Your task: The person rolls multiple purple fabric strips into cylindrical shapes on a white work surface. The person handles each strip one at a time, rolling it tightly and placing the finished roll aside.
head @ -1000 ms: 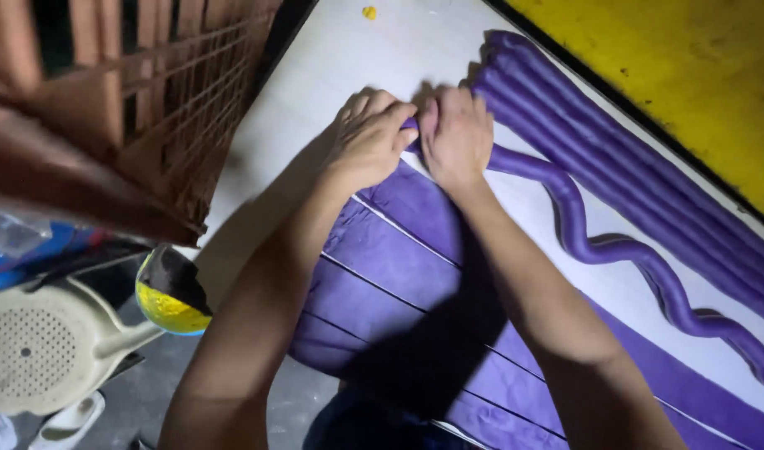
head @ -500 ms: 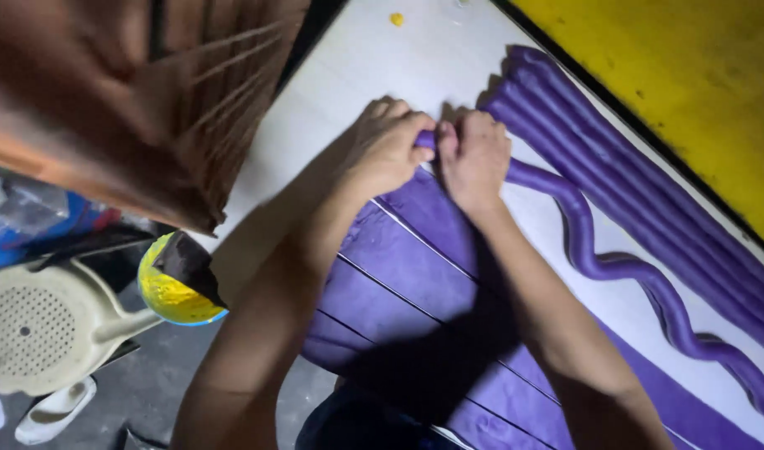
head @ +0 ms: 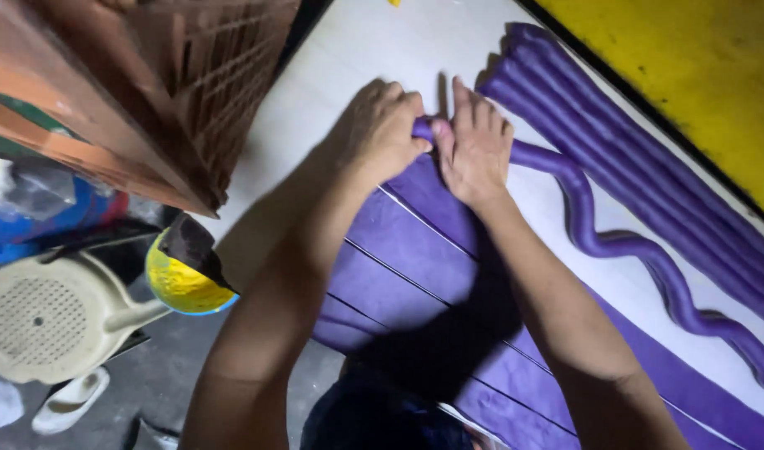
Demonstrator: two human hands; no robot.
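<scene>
Since the earlier frame both hands sit slightly lower in view and closer together, and the yellow ball by the desk edge has drifted a little right.

The purple roll lies on the white desk, its near end caught between the 2 hands at the top of the flat purple strips. From there it runs right and snakes in waves down toward the lower right corner. The left hand is curled, fingers pressed together and bent over the roll's end, thumb tip touching the purple. The right hand lies just beside it, fingers held together and flat, palm down on the roll, thumb meeting the left thumb.

The strips lie side by side under the forearms, parted by thin pale lines. Beyond the wavy roll, several straight purple ropes lie packed together along the desk's far edge, next to a yellow sheet. A brown lattice crate leans at the upper left. Below it, off the desk, are the yellow ball and a beige strainer.
</scene>
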